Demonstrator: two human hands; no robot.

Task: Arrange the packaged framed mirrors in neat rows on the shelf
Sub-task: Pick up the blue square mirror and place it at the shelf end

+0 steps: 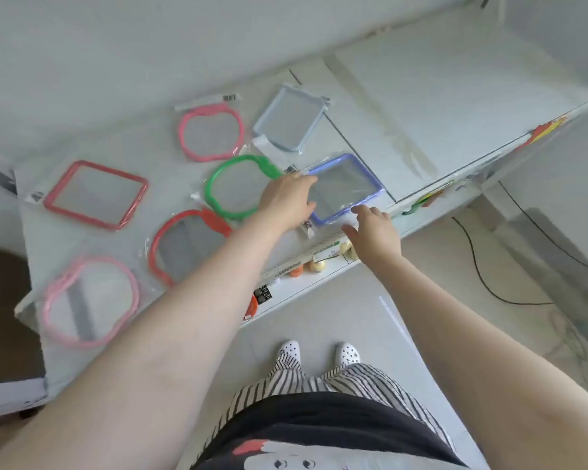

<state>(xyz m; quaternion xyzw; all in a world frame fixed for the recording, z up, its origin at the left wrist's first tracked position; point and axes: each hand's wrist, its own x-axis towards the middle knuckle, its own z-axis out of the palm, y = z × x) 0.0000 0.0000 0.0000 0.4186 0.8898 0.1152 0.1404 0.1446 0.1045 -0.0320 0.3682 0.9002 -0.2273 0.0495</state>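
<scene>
- The person's left hand is lying flat on the left edge of the blue mirror, fingers spread and pressing on its plastic bag, not closing around it.
- The right hand is hovering at the near corner of the same mirror, fingers loose and open, grasping nothing.
- The blue mirror is lying on the white shelf, close to the front edge, slightly turned against the row.
- The green mirror is sitting just beside it on the left, and the pale blue mirror behind it.
- I think the person is straightening it; sliding it with both palms and keeping the frame parallel to the shelf edge should be working best.
</scene>
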